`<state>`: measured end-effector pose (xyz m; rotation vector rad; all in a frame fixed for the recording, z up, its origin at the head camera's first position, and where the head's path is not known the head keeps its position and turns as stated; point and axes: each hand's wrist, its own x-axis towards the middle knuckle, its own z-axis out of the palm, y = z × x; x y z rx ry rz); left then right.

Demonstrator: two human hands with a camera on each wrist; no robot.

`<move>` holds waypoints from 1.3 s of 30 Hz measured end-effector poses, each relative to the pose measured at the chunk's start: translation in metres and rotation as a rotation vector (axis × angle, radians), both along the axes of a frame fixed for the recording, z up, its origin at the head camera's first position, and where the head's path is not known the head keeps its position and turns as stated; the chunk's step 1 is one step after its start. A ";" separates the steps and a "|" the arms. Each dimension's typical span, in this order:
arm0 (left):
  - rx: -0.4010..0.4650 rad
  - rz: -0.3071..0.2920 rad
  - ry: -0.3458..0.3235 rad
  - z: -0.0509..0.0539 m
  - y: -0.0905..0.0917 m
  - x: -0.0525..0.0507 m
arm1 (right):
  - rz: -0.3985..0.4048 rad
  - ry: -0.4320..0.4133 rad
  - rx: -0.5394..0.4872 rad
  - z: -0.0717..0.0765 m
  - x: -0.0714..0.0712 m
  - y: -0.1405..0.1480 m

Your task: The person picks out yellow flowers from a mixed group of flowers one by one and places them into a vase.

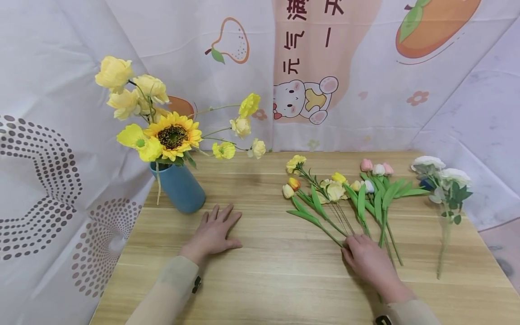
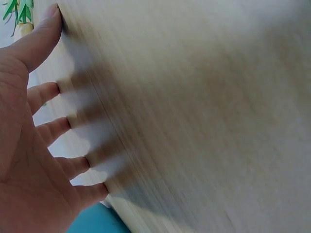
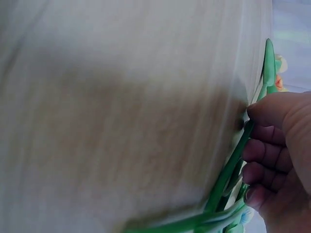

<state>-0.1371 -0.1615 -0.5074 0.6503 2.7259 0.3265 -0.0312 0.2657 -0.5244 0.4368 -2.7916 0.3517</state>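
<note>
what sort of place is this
Probably an indoor flower-arranging spot: a table backed by printed cloth, with a vase in use and loose flowers laid out.

Stem ends inside the blue cylindrical vase [image 1: 180, 192] were hidden by its wall. The bare right hand [image 1: 369, 262] covered part of the slim green stems [image 3: 230, 167]; number pinched, not determinable. A dark blue patch [image 1: 426, 184] beside the white ruffled flowers [image 1: 457, 177] was too small to identify. Head view: beige fabric sleeves [image 1: 160, 289] cut off at bottom edge. Left wrist view: pale wood-grain tabletop [image 2: 204, 111] blurred.
</note>
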 end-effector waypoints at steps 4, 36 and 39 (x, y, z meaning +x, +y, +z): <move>-0.002 0.000 -0.004 0.001 -0.001 0.000 | -0.028 -0.137 -0.026 0.010 -0.001 -0.009; -0.015 -0.013 -0.022 -0.001 -0.001 0.000 | 0.027 -0.342 -0.158 0.013 -0.016 -0.106; -0.015 -0.012 -0.019 -0.001 0.000 0.000 | 0.029 -0.304 -0.156 0.014 -0.018 -0.100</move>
